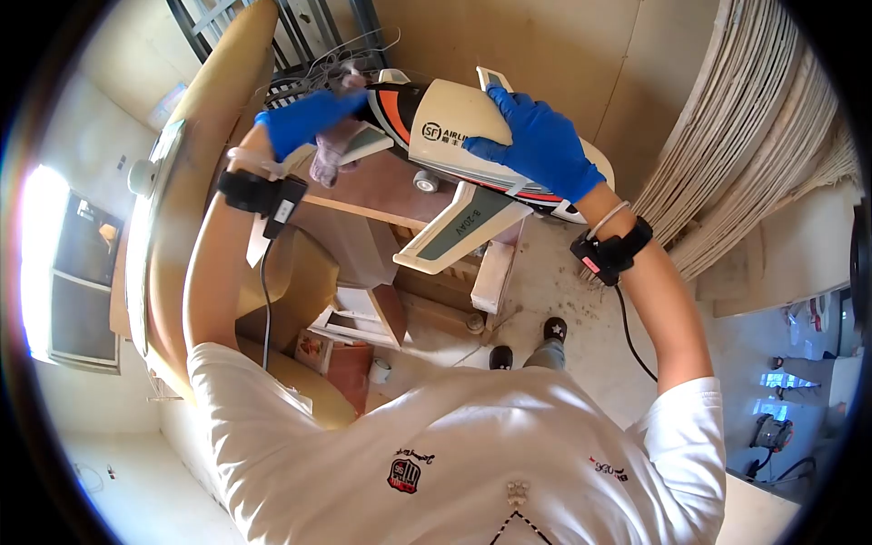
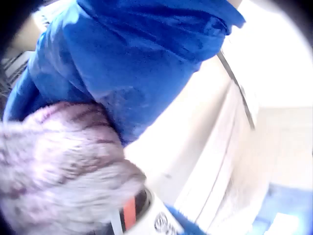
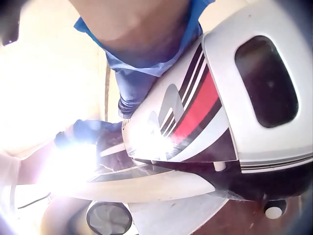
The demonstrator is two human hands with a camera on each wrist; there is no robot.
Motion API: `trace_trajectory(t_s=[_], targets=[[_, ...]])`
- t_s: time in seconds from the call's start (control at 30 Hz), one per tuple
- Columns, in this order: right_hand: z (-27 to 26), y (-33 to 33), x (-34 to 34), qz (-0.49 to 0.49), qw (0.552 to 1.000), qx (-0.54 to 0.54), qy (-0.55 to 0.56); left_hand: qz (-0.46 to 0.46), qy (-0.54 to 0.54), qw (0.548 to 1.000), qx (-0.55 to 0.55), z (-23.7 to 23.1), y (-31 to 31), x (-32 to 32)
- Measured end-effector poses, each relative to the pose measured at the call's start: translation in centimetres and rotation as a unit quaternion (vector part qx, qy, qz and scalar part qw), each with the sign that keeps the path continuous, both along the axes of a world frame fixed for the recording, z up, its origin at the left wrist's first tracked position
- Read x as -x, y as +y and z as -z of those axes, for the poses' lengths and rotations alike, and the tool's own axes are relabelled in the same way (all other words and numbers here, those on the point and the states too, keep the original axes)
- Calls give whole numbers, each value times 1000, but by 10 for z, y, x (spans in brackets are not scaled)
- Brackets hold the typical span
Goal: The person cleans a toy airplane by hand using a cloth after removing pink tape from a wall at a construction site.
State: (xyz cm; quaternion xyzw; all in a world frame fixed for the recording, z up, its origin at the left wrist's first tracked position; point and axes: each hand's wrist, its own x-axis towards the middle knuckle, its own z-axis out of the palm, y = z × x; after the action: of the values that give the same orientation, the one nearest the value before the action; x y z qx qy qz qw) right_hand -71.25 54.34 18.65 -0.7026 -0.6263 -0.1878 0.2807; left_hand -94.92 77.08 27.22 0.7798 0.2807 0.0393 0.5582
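Observation:
A white toy-like model airplane (image 1: 445, 107) with an SF airline logo and orange and black stripes lies across a brown surface in the head view. My left hand (image 1: 313, 123), in a blue glove, grips a fluffy pinkish-grey cloth (image 2: 68, 166) at the plane's dark, striped end. Motion blurs that hand and cloth in the head view. My right hand (image 1: 545, 145), also gloved in blue, rests on top of the fuselage with its fingers extended. One wing (image 1: 468, 227), marked B-20AV, points toward me. In the right wrist view a dark window (image 3: 266, 81) shows on the white body.
Large curved yellowish panels (image 1: 182, 245) stand at the left. A tall stack of layered sheets (image 1: 727, 118) curves up at the right. Grey metal racks with loose wires (image 1: 341, 64) lie behind the plane. Below it are a wooden frame (image 1: 492, 277) and a small cup (image 1: 380, 370).

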Motion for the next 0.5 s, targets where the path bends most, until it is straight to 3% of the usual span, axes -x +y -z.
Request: trace_trajectory(t_s=[0.03, 0.07, 0.1, 0.13, 0.2, 0.23, 0.27, 0.33, 0.37, 0.47, 0.5], targets=[[0, 0, 0, 2, 1000, -5, -2, 15, 146, 961, -236, -2, -18, -12], [2, 0, 0, 3, 1000, -4, 0, 30, 281, 845, -453, -4, -39, -25], [3, 1, -1, -5, 1000, -16, 3, -45, 278, 849, -447, -6, -69, -32], [4, 1, -2, -14, 999, -28, 7, -44, 279, 849, -447, 1, -77, -27], [3, 1, -1, -16, 999, -28, 4, 82, 195, 710, -671, 9, -92, -19], [1, 1, -1, -19, 999, -29, -1, 95, 262, 626, -728, 9, -103, -20], [-1, 0, 0, -21, 999, -30, -1, 93, 264, 625, -728, 24, -98, -24], [-5, -2, 2, 7, 1000, 2, -4, -122, 215, 566, -786, 67, -83, -29], [-5, -2, 3, 5, 1000, 1, -4, -126, 220, 594, -764, 55, -111, -30], [-7, -2, 2, 10, 1000, 18, -11, -99, 125, 590, -791, 57, -112, -19], [-5, -1, 0, 7, 1000, 11, -12, -71, 159, 571, -802, 52, -125, -17]])
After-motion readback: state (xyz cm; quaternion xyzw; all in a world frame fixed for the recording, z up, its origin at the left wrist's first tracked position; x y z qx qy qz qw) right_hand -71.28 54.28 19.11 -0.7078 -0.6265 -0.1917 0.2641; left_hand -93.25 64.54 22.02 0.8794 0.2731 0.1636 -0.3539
